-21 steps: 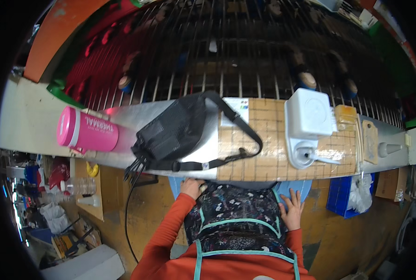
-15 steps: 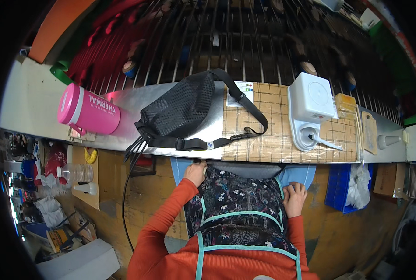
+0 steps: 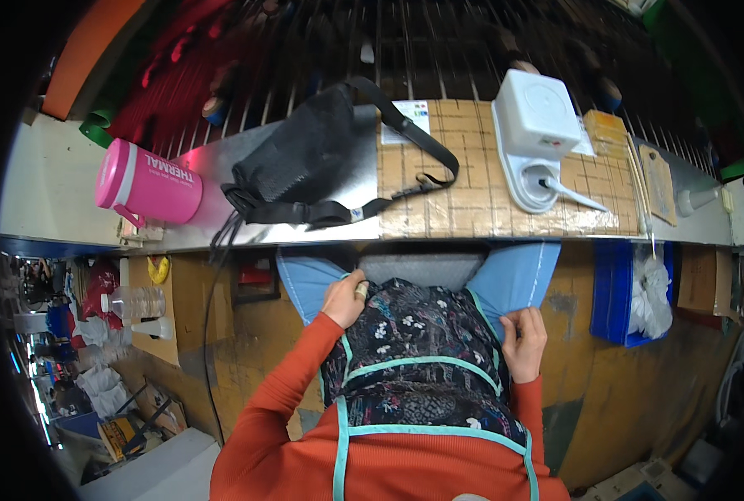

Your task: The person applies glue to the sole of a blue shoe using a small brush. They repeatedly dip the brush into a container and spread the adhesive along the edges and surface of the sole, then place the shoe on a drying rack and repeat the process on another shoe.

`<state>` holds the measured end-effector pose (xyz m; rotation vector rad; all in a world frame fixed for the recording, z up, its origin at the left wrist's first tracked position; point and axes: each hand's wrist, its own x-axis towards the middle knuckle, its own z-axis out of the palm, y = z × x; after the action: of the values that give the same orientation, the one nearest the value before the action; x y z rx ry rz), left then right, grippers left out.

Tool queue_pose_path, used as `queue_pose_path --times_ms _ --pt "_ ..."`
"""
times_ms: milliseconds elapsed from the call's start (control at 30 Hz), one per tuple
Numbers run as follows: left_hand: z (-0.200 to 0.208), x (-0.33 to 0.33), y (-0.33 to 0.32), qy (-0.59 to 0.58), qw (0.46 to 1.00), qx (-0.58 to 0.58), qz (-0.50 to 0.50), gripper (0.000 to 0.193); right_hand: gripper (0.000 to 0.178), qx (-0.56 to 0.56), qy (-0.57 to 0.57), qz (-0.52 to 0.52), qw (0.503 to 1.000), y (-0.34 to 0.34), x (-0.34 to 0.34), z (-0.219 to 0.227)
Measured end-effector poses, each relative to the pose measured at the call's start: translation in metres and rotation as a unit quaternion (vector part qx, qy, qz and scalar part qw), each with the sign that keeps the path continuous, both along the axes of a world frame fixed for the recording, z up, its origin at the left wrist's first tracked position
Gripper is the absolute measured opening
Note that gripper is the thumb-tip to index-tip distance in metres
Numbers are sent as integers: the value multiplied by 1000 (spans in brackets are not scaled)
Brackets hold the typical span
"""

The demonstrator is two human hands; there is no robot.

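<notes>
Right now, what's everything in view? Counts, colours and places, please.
Bench: 1, silvery metal, across the middle.
Insulated jug: 1, pink and white, bench's left.
Mesh drawstring bag: 1, black, right of jug.
Cardboard sheet: 1, tan, bench's centre-right.
Boxy container: 1, white, on cardboard sheet.
Block: 1, amber, right of container.
Holed tag: 1, tan, right of block.
Conical nozzle: 1, pale grey, bench's right.
Metal rods: many, silvery, beyond bench.
Crate: 1, blue, below bench, right.
Plastic bag: 1, whitish, in crate.
Bottle: 1, clear, lower left.
Clutter: uncountable, mixed, far left.
Apron: 1, dark floral, worn.
Trouser legs: 2, blue, beside apron.
Sleeves: 2, orange, forearms.
Left hand: 1, bare, apron's left edge.
Right hand: 1, bare, apron's right edge.
</notes>
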<state>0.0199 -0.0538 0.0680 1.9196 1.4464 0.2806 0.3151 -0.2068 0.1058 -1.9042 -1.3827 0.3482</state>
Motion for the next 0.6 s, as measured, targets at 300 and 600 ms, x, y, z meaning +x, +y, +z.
queue_pose_path --times_ms 300,600 --pt "148 21 -37 -35 970 184 155 7 12 -10 -12 148 989 26 45 -27" --pt "121 15 -33 -157 743 591 273 15 25 -186 57 397 897 46 34 -50"
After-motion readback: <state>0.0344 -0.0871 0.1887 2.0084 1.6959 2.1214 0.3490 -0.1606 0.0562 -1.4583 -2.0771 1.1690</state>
